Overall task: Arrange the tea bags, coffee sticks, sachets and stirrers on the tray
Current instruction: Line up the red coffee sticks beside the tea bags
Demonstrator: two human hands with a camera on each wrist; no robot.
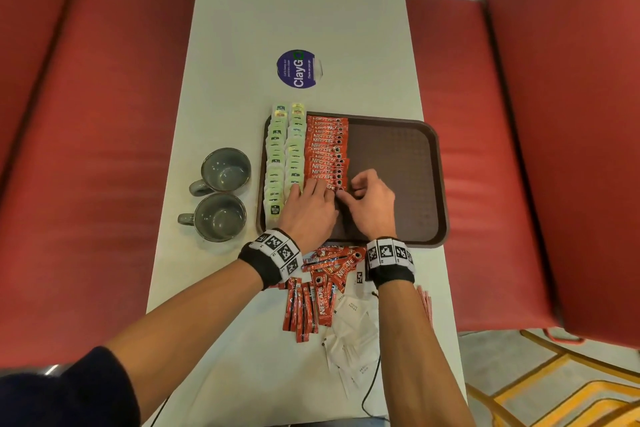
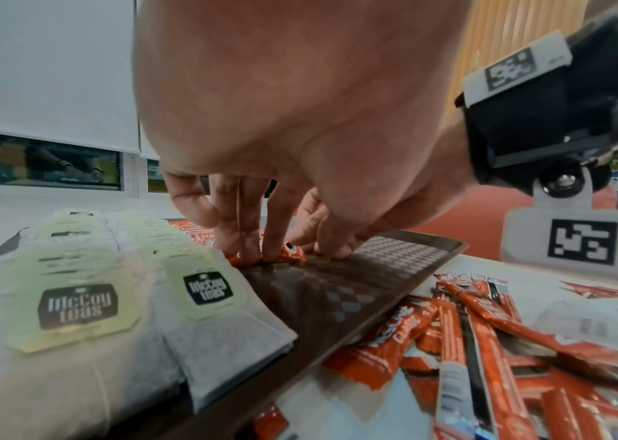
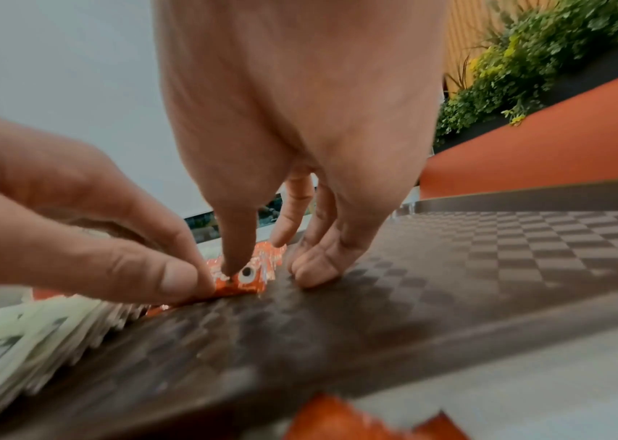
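Note:
A brown tray [image 1: 391, 166] holds two columns of green-tagged tea bags [image 1: 285, 156] and a column of red coffee sticks [image 1: 325, 146] beside them. Both hands meet at the near end of that column on one coffee stick [image 1: 334, 188]. My left hand [image 1: 311, 189] has its fingertips [image 2: 247, 253] down on the stick [image 2: 292, 256] and its thumb pinching the edge. My right hand [image 1: 346, 196] pinches the printed end [image 3: 250, 277], thumb on top, its other fingers [image 3: 311, 268] curled onto the bare tray [image 3: 450, 268]. Loose coffee sticks [image 1: 323, 291] and white sugar sachets [image 1: 353, 329] lie on the table under my wrists.
Two grey mugs [image 1: 225, 170] [image 1: 218, 217] stand left of the tray. A round purple sticker [image 1: 299, 69] lies beyond it. Red-and-white striped items [image 1: 425, 303] sit at the table's right edge. A black cable [image 1: 372, 388] crosses the near table. Red benches [image 1: 104, 149] flank the table.

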